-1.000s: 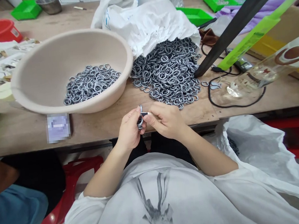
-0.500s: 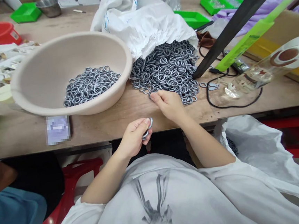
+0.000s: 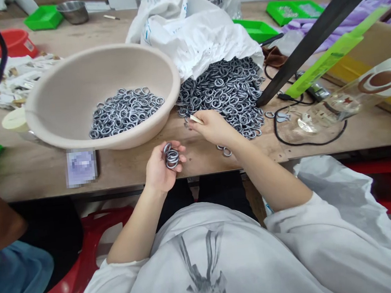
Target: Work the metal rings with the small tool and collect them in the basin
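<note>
Several grey metal rings [image 3: 172, 157] lie bunched in my left hand [image 3: 159, 170], whose palm is turned up with the fingers curled around them. My right hand [image 3: 214, 127] is closed at the near left edge of a large heap of the same rings [image 3: 231, 91]. Between its fingertips shows a short pale stick-like piece [image 3: 196, 119] with a dark end; its kind is unclear. The heap spills from the mouth of a white sack [image 3: 203, 41]. More rings [image 3: 127, 111] cover part of the floor of a wide beige basin [image 3: 99, 61] to the left.
Two loose rings [image 3: 226, 152] lie near the table's front edge. A dark post [image 3: 296, 46] and green strip [image 3: 325, 62] rise at right, beside a clear bottle [image 3: 336, 107] and black cable [image 3: 313, 144]. A seated person's arm [image 3: 2, 222] is at lower left.
My left hand has turned palm up and opened somewhat, showing the rings in it. My right hand has shifted slightly left, and the pale piece now shows. Two rings now show below the right wrist.
</note>
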`<action>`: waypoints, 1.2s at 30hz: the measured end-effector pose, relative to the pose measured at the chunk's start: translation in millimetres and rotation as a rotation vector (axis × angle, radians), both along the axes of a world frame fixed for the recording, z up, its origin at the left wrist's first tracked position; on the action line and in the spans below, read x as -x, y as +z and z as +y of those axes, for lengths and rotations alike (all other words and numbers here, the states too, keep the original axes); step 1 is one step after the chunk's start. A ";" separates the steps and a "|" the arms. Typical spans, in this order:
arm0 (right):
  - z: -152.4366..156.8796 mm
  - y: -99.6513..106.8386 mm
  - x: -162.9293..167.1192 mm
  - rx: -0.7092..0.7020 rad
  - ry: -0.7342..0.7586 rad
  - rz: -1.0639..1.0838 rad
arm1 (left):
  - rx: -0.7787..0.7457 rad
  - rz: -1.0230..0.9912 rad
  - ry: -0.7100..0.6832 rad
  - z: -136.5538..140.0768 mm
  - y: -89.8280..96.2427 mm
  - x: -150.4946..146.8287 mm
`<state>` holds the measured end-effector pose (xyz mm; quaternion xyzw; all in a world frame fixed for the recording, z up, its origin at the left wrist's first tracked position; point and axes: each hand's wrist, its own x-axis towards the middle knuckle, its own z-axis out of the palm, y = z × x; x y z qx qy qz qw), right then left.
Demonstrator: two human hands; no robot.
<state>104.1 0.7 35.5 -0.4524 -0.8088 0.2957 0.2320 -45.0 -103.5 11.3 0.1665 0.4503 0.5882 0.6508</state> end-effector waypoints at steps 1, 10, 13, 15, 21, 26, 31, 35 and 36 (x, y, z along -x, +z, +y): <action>-10.2 0.6 -2.9 0.146 0.065 0.212 | -0.031 0.032 0.008 0.4 -1.0 -2.8; -71.3 -15.8 0.2 0.509 0.023 0.761 | -0.204 0.204 -0.107 -4.6 -7.8 -28.1; -69.0 -17.4 -1.3 0.353 0.018 0.657 | -0.167 0.187 -0.131 -7.4 -4.7 -30.6; -64.2 -17.3 -3.2 0.270 0.006 0.598 | -0.159 0.165 -0.133 -8.6 -2.1 -31.0; -65.7 -14.2 -14.3 -0.126 0.069 0.312 | -0.168 0.086 -0.107 -10.0 1.3 -27.8; -78.0 -6.9 -18.4 -0.200 0.150 0.124 | -0.154 0.097 -0.104 -10.9 3.3 -30.0; -76.5 -5.7 -17.0 -0.205 0.173 0.086 | -0.160 0.074 -0.120 -11.7 5.8 -30.8; -63.7 -12.7 -21.0 -0.148 0.017 0.091 | -0.222 0.032 -0.251 -19.1 5.0 -29.6; -59.1 -13.7 -22.5 -0.132 -0.043 0.089 | -0.236 0.023 -0.291 -20.9 4.5 -29.0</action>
